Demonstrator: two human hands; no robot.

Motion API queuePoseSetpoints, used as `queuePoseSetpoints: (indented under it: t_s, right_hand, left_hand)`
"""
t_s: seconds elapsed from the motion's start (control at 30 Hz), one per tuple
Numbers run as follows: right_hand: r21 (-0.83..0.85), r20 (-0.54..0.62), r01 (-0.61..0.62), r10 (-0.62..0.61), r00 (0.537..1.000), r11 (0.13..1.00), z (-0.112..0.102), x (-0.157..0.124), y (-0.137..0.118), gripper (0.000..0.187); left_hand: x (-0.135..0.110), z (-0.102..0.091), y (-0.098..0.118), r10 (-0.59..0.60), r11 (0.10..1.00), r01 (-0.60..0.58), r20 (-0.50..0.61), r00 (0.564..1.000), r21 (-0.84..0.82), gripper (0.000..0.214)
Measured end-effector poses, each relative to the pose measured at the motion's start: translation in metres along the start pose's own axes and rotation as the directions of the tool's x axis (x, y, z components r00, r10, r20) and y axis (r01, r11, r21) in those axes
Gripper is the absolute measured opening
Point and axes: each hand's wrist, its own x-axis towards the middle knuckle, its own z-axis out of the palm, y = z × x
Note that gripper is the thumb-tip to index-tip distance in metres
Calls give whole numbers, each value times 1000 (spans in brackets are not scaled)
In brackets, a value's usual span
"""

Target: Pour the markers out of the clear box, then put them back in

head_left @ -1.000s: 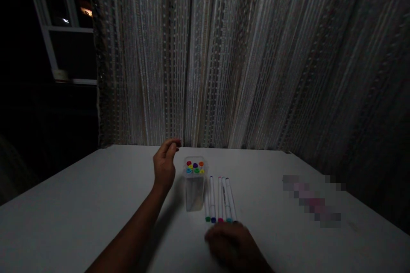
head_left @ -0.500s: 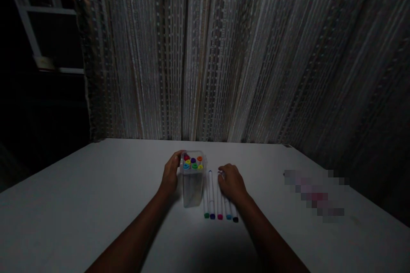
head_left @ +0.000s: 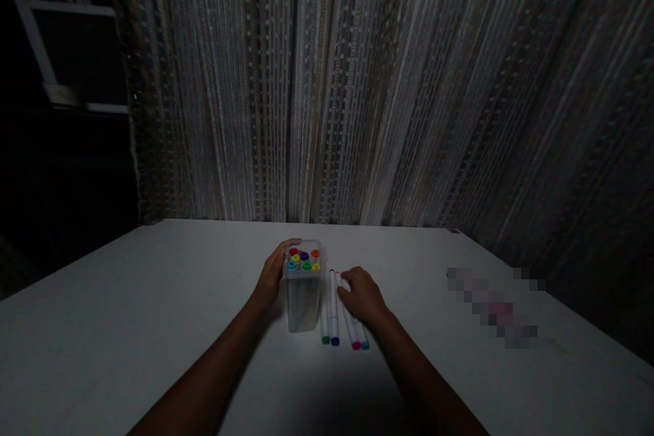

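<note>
Dim table [head_left: 127, 327]: L hand [head_left: 270, 279] holds pen box [head_left: 304, 301].

We take this for a dimly lit room in a home. Behind the table [head_left: 127, 327], along its far edge, a long striped curtain [head_left: 357, 82] hangs down to the tabletop and fills the whole wall. Beyond the table's far left corner we see a white-framed window [head_left: 61, 88] with dark panes. The table is plain and white. Near its middle stands a clear box [head_left: 304, 293] of coloured felt pens, with loose pens [head_left: 333, 313] lying just beside it.
</note>
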Motion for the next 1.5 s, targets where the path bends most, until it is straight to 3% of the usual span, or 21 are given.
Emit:
queuePoseSetpoints:
  t_s: [0.3,0.53,0.8,1.1,1.3,1.5]
  right_hand:
    - [-107,30,-130,134,991,986,-16,-1,3,35]
    - [-97,30,-113,117,993,989,-13,0,3,31]
    - [-92,35,-80,84,996,992,-13,2,2,28]
    - [-92,43,-85,89,995,992,-7,2,3,37]
    - [-88,-3,-100,100,995,991,-5,2,5,36]
    - [-81,34,-105,108,994,991,-10,2,1,34]
  left_hand:
    - [1,-4,-1,-34,999,33,79,996,13,54]
    - [1,-3,1,-72,997,72,119,990,4,57]
    - [1,-9,-13,-90,995,88,46,995,50,54]
    - [-1,-10,-15,-186,982,186,45,981,18,60]
    - [0,-11,-17,-201,980,201,54,978,-2,60]
    - [-1,-10,-18,-212,977,213,42,976,-11,58]
